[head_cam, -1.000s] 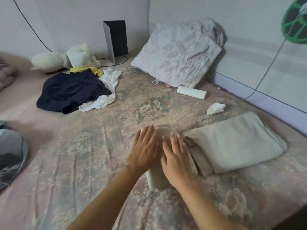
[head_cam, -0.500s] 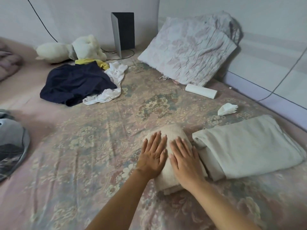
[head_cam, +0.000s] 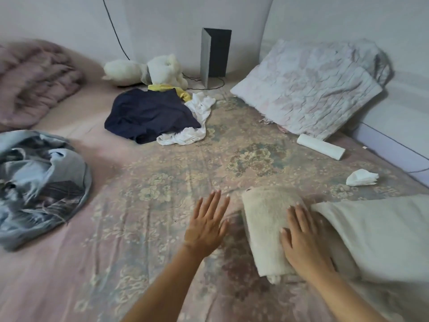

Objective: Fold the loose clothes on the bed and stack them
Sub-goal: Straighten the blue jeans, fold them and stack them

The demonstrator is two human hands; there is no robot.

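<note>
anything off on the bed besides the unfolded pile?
A crumpled tissue and a paper roll lie loose on the sheet near the pillow; neither is clothing. The folded towel looks tidy under the right hand.

White plush toy (head_cam: 148,72) lies at the far wall, dark upright box (head_cam: 216,53) with a cable just right of it. Quilted pillow (head_cam: 308,89) leans on the right wall, white paper roll (head_cam: 321,148) near its lower edge, crumpled tissue (head_cam: 361,177) further forward. Pink quilt (head_cam: 34,80) bunched far left, blue-grey bedding (head_cam: 39,180) heaped nearer on the left.
</note>
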